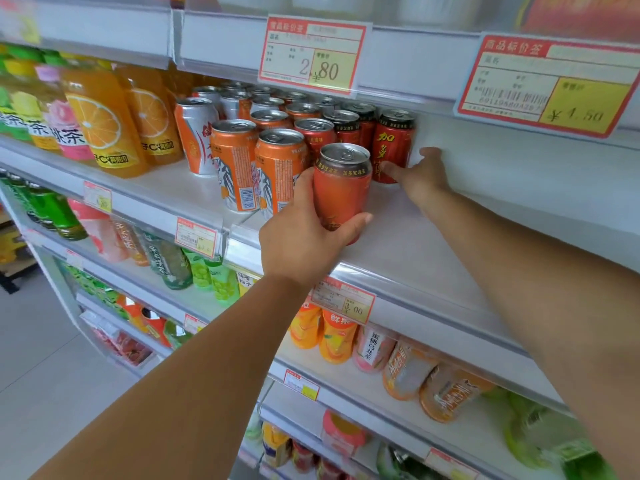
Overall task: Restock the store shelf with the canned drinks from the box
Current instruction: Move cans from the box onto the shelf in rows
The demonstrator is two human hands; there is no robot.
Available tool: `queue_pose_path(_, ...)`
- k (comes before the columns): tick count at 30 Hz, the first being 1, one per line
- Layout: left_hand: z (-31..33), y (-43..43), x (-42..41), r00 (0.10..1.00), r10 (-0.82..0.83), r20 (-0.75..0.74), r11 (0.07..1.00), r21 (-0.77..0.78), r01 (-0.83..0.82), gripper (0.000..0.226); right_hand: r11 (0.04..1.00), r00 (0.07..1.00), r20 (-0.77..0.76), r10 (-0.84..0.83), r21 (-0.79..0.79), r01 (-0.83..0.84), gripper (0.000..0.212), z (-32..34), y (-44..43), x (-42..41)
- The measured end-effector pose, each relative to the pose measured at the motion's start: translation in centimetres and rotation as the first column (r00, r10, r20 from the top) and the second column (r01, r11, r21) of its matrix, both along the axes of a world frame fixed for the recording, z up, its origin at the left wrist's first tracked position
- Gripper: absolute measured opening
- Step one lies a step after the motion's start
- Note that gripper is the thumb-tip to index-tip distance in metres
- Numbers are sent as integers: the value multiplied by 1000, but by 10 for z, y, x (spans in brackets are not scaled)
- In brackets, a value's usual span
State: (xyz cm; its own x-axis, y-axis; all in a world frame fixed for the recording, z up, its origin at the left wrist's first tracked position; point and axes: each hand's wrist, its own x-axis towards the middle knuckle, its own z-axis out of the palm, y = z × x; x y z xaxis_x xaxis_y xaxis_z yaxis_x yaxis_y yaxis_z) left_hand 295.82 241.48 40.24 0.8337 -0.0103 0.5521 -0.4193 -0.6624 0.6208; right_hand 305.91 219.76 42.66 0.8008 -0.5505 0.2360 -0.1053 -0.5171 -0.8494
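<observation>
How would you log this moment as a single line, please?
phase: placing | left hand: grips red can at shelf front | right hand: fingers touch shelved can in the back row

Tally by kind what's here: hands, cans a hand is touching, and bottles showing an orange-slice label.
Hands: 2, left hand and right hand
Cans touched: 2, held can in the left, shelf can touched by the right
Orange-slice bottles: 2, near bottle and far bottle
Total: 6
</observation>
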Motion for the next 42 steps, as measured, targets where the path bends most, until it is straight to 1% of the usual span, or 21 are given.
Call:
queue_pose_path(1,0,1,0,1000,-10,1,1000,1,10,86,1000,1000,-6,-7,-15,7,83,5,2,-8)
queue_pose_path(3,1,2,0,1000,-30,-4,999,11,30,90,998,998,-35,47,-46,-49,65,17,12,-33)
queue_pose_path(5,4,7,0,994,-104,-28,995,9,104,96,982,980,-73,186,-16,-187,50,25,24,-63)
queue_pose_path(6,5,11,-1,985,-164,-45,987,-12,163,99,963,959,-90,268,16,-268,49,26,30,-78)
queue_pose_path(8,4,24,-8,961,-273,-36,961,-56,271,98,889,889,-79,451,119,-441,62,23,43,-104)
queue_pose_path(9,1,31,-14,955,-296,3,954,-39,296,92,825,829,-57,556,163,-542,69,21,52,-114)
queue_pose_path(10,-4,38,-19,951,-302,61,953,-1,302,81,766,772,-48,634,173,-619,76,19,60,-121)
queue_pose_path(11,-8,46,-24,948,-293,127,956,45,290,70,737,741,-49,670,164,-656,85,16,67,-122)
queue_pose_path(12,-14,54,-27,944,-274,181,961,93,261,62,741,742,-54,669,139,-657,94,14,74,-121)
queue_pose_path(13,-20,61,-26,944,-248,218,965,142,220,59,772,773,-49,633,114,-625,100,11,78,-118)
queue_pose_path(14,-26,68,-24,944,-223,242,966,188,179,61,810,810,-40,585,92,-580,101,9,81,-114)
queue_pose_path(16,-39,78,-16,948,-210,240,955,258,146,73,862,864,-9,504,66,-502,94,7,83,-110)
queue_pose_path(18,-49,83,-10,945,-244,217,939,295,175,80,908,908,-7,419,7,-419,85,7,81,-108)
queue_pose_path(20,-55,85,-7,942,-269,202,933,297,203,80,942,944,1,331,-48,-331,80,7,77,-103)
queue_pose_path(23,-56,83,-5,938,-277,210,933,292,210,76,977,979,12,202,-69,-201,76,11,68,-89)
queue_pose_path(26,-57,84,-5,940,-279,194,929,302,213,74,989,992,-13,122,-77,-122,75,12,56,-73)
queue_pose_path(30,-58,83,-5,945,-277,175,933,285,221,73,987,996,-41,78,-138,-83,77,15,48,-55)
queue_pose_path(33,-58,84,-6,946,-275,172,934,279,221,72,985,998,-47,30,-167,-38,73,16,50,-44)
queue_pose_path(39,-59,84,-5,948,-278,157,933,278,227,72,991,1000,-8,-5,-135,4,68,5,50,-39)
queue_pose_path(41,-59,85,-5,949,-282,141,930,281,235,73,994,999,-51,12,-109,-17,75,5,48,-39)
queue_pose_path(42,-59,85,-6,949,-287,131,928,283,241,73,995,997,-74,28,-89,-35,83,6,49,-41)
